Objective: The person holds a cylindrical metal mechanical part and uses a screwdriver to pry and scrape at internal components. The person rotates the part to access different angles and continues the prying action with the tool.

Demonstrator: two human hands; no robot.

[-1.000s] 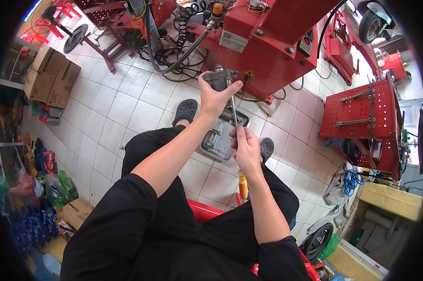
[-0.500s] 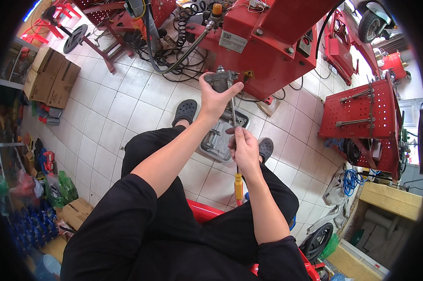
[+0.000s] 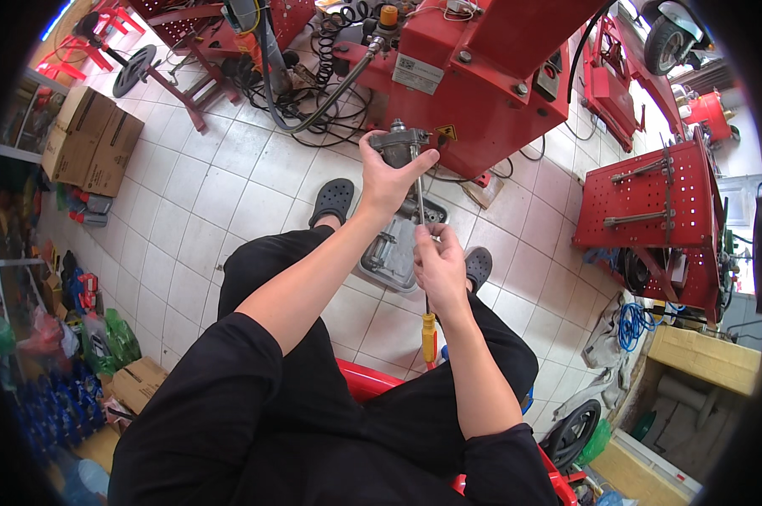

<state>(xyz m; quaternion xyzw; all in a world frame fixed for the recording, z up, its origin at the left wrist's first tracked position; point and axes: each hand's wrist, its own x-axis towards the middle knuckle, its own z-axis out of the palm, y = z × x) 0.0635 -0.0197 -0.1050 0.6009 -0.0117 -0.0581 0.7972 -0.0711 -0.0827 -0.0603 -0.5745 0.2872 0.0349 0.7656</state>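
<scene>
In my left hand (image 3: 391,179) is a grey cast-metal housing (image 3: 398,145) with a short fitting on top. My right hand (image 3: 438,261) is closed round a long thin metal rod (image 3: 419,198) that reaches up to the housing's right side, below my left thumb. A yellow handle (image 3: 429,333) hangs below my right hand on a dark shaft, apparently in line with the rod. Beneath both hands, a grey tray (image 3: 372,268) holding metal parts rests on the tiled floor between my feet, partly hidden by my hands.
A large red machine (image 3: 482,110) with hoses and black cables stands ahead. A red perforated cart (image 3: 600,202) with long tools is at right. Cardboard boxes (image 3: 86,143) and bagged goods line the left. Red seat (image 3: 356,379) beneath me; grey clogs (image 3: 335,198) on my feet.
My right hand has shifted slightly up and left, its fingers moving on the rod, and the yellow handle below it has moved a little left. My left hand holds nearly still.
</scene>
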